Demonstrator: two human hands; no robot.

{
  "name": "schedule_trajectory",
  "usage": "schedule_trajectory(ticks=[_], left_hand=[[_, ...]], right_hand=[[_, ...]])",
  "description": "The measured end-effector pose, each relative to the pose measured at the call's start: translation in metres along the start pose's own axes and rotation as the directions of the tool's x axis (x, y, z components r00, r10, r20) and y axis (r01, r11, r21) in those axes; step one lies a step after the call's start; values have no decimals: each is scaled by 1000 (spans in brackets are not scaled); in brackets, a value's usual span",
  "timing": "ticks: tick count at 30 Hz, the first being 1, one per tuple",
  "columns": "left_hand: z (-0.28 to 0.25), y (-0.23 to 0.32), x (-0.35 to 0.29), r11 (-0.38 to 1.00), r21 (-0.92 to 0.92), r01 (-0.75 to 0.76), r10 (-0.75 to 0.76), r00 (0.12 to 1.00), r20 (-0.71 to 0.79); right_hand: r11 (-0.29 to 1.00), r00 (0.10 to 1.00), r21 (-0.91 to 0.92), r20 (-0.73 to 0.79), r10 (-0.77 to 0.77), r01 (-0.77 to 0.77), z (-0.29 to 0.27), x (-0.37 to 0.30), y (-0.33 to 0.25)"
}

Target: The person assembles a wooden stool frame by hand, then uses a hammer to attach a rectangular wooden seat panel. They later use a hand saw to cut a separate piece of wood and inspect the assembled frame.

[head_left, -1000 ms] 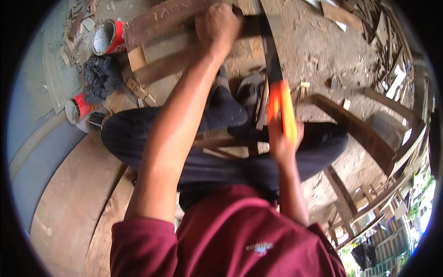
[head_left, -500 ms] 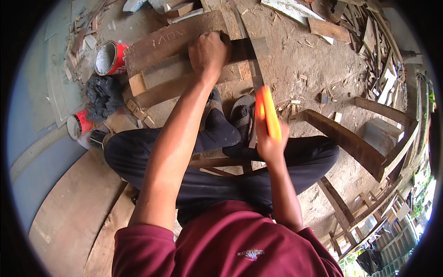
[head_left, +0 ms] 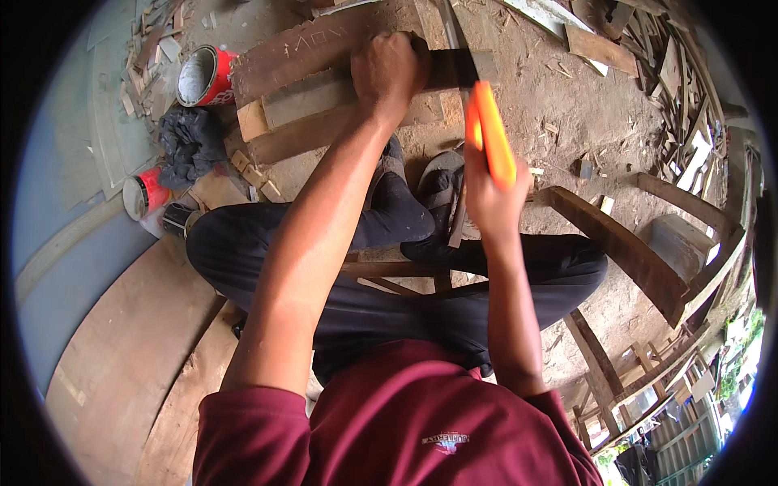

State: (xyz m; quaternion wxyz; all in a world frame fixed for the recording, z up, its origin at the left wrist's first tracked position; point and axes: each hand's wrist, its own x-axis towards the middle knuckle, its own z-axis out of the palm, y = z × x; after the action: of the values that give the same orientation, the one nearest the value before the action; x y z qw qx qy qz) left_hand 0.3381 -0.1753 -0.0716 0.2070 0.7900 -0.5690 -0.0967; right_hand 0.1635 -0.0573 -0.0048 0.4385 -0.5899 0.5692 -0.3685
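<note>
My right hand [head_left: 496,198] is closed round the orange-yellow handle of a handsaw [head_left: 496,146]. Its thin dark blade points away from me and lies across a wooden batten [head_left: 312,95], near the batten's right end. Further left, my left hand [head_left: 389,73] is closed over the same batten and bears down on it; its fingertips are hidden beneath the fist. The batten rests on a low wooden support beside a wide brown board [head_left: 292,50] with scratched marks. My sandalled feet [head_left: 401,206] are just below the wood.
Left of the wood stand two red cans [head_left: 204,77] and a crumpled black plastic bag [head_left: 190,146]. A wooden frame [head_left: 620,243] lies at the right on the dirt floor. Scrap wood [head_left: 668,81] is piled at the upper right, and a large plywood sheet [head_left: 121,373] lies at the lower left.
My right hand has pushed the saw forward, away from me, so the handle is closer to the batten. My left hand keeps its hold; the whole view has shifted slightly.
</note>
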Motion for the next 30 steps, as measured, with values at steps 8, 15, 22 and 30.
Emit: schedule_trajectory(ticks=[8,15,22,30], left_hand=[[2,-5,-8,999,5,-48,48,987,-151],[8,0,3,1000,-2,-17,17,999,-38],[5,-2,-4,997,20,-69,71,983,-166],[6,-2,28,991,46,125,-121,990,-72]], right_hand=[[936,997,-349,68,-31,53,-92,-183,-8],[997,1000,78,-15,24,-23,3,14,-9],[933,993,-348,98,-58,89,-82,-183,-1],[999,999,23,-47,-27,28,-14,-17,1]])
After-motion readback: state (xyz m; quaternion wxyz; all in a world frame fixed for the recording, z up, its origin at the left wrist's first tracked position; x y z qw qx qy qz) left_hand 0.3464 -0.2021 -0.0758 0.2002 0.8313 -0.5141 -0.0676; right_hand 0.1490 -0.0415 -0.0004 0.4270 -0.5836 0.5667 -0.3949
